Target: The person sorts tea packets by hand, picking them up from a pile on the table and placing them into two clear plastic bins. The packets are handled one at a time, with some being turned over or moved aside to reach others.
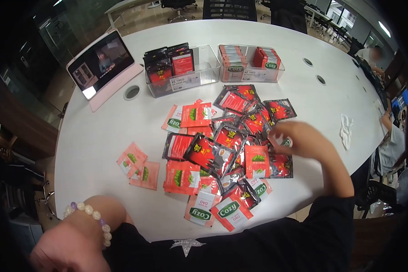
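Observation:
My right hand (298, 139) reaches in over the right side of a loose heap of sachets, its fingers closed on a small Cozy tea sachet (283, 141). Under and beside it lie black-and-red coffee sachets (256, 121), one of them (279, 109) just beyond the hand. Pink-and-white Cozy tea sachets (231, 211) are mixed into the heap, mostly toward the near and left side. My left hand (68, 247), below a beaded bracelet (89, 210), is at the lower left, away from the sachets. Its fingers are not visible.
Behind the heap stand two clear bins: one (177, 87) with coffee sachets, one (250, 76) with tea sachets. A tablet (102, 63) leans at the back left. Two pink sachets (138, 165) lie apart on the left. A crumpled tissue (346, 131) is on the right, with people beyond.

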`<state>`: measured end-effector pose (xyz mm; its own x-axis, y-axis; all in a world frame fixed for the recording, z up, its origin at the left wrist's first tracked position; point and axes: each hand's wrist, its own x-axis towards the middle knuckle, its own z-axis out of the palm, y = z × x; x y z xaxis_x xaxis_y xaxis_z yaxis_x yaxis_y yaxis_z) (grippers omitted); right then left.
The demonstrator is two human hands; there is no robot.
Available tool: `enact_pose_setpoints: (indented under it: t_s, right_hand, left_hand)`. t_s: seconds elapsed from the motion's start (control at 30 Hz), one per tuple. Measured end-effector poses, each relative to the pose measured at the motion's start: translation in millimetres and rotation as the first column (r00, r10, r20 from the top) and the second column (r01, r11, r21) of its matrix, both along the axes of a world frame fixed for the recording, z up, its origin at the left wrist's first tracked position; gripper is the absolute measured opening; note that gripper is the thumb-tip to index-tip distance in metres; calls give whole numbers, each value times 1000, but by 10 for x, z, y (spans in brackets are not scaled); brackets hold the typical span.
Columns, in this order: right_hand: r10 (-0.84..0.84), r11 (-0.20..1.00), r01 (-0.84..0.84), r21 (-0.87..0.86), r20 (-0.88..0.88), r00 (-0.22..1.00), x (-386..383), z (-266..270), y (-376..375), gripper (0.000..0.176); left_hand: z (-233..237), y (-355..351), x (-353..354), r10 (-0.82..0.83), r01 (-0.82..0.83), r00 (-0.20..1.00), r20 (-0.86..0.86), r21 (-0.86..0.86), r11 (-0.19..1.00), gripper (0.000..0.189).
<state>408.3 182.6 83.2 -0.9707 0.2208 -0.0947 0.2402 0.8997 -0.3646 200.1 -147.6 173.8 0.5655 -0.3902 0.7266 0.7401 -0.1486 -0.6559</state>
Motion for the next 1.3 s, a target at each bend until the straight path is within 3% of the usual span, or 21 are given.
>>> enact_pose_setpoints:
  t_s: [0.1,0.17,0.23,0.3,0.33,0.37,0.4,0.47,0.53,0.63,0.7,0.77,0.83,0.87,0.9,0.97,1.0,1.1,1.23,1.3]
  right_hand:
    - [322,935,-335,-121,-113,940,113,-57,-370,32]
    - [335,940,-340,5,-182,924,87,-68,-498,35]
    - [286,953,-259,158,-183,941,71,-99,-483,43]
    - [158,983,-144,110,-133,978,22,-83,-405,48]
    - [97,992,-87,93,-108,989,4,-78,-385,51]
    - [75,993,-66,93,-99,992,10,-136,-356,63]
    - [122,984,-109,138,-90,988,5,-183,-370,64]
    - [217,953,-198,230,-59,974,34,-255,-460,67]
    - [246,940,-232,250,-23,969,84,-271,-608,67]
    - [271,907,-236,349,-52,961,76,-334,-724,56]
    - [297,866,-218,449,-112,948,55,-482,-653,50]
    - [305,898,-209,386,-206,930,17,-419,-599,46]
    - [215,951,-136,277,-279,936,14,-318,-508,47]
    - [35,981,-2,195,-167,985,-14,-157,-464,43]
    - [90,966,-14,256,-288,954,-35,-211,-217,41]
    - [-27,996,67,67,-474,880,-183,22,59,29]
    - [-35,986,119,118,-549,835,-278,126,269,24]
    - [-2,982,122,145,-635,772,-569,461,847,15]
    - [-8,976,118,181,-516,857,-1022,546,1530,17]
    - [26,952,100,288,-406,914,-1219,437,1813,16]
  left_hand:
    - [-3,128,81,30,-29,998,49,-6,1000,38]
    - [-70,82,190,53,-40,993,108,-119,992,27]
    - [-209,98,154,67,-51,995,71,-201,978,30]
    - [-431,213,254,-222,277,950,218,-267,923,24]
    - [-567,303,320,-351,430,890,293,-277,859,26]
    - [-810,425,402,-341,461,874,347,-365,809,23]
    - [-1038,499,454,-324,491,857,399,-446,749,21]
    - [-1224,441,455,-139,211,976,167,-878,430,20]
    - [-1427,485,621,-35,-8,999,-20,-950,312,31]
    - [-1471,523,652,11,41,999,41,-999,-34,47]
    - [-1517,579,626,50,15,999,8,-992,-126,54]
    - [-1560,601,590,96,-11,995,-32,-977,-211,61]
    - [-1627,616,569,120,23,993,-3,-977,-213,62]
    - [-1655,624,567,128,42,992,14,-976,-215,62]
    - [-1674,632,569,132,33,991,6,-979,-203,62]
    - [-1694,642,576,132,8,991,-16,-984,-180,63]
    - [-1697,641,575,143,14,990,-12,-984,-178,63]
    - [-1687,674,591,149,17,989,-7,-987,-162,62]
    - [-1602,681,602,162,-12,986,-32,-992,-122,61]
    - [-1584,690,598,170,-19,985,-34,-996,-85,60]
